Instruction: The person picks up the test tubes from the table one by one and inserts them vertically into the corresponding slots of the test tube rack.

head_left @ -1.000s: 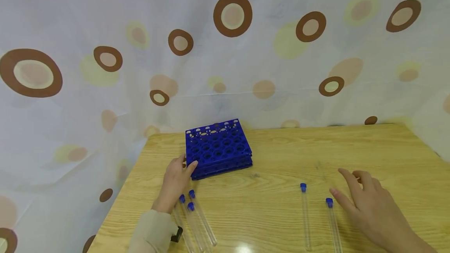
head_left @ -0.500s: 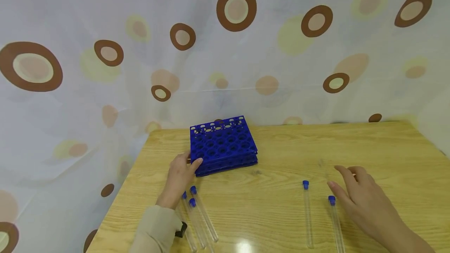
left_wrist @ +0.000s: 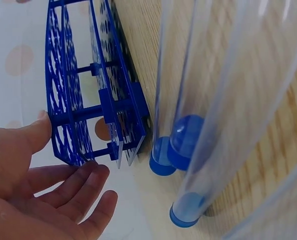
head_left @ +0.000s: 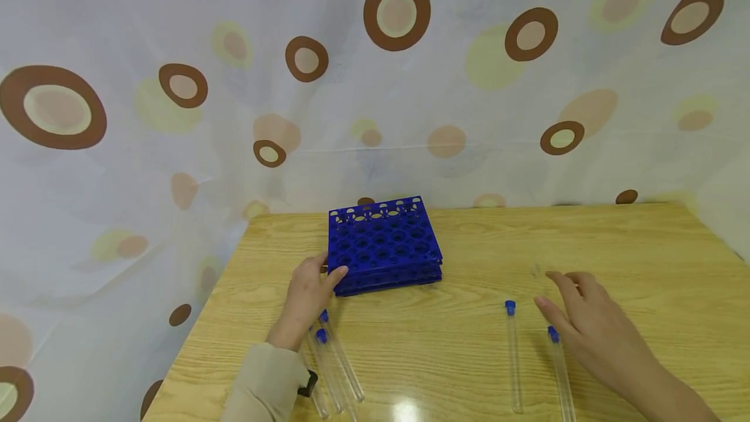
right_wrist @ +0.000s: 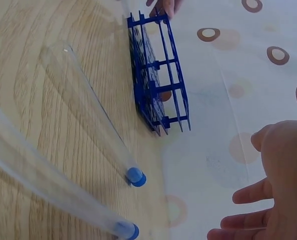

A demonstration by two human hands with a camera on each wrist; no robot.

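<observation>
A blue test tube rack (head_left: 383, 249) rests on the table with its rows of holes facing up. At its left end my left hand (head_left: 306, 297) grips it, thumb on the front corner and fingers behind. In the left wrist view, that thumb (left_wrist: 37, 131) touches the rack's (left_wrist: 73, 114) upper edge. Clear test tubes (head_left: 346, 363) with blue caps lie in a cluster beside the left wrist. My right hand (head_left: 597, 327) hovers with loosely bent fingers, holding nothing. Near it lie two capped tubes, one further left (head_left: 513, 360) and one (head_left: 562, 379) partly under the hand.
The wooden table (head_left: 428, 350) ends at a patterned cloth (head_left: 328, 109) that hangs along its back and left sides. Table surface separates the left cluster of tubes from the two on the right.
The rack has slid to the right along the table, with my left hand on its end. My right hand has shifted a little to the left. The tubes lie where they were.
</observation>
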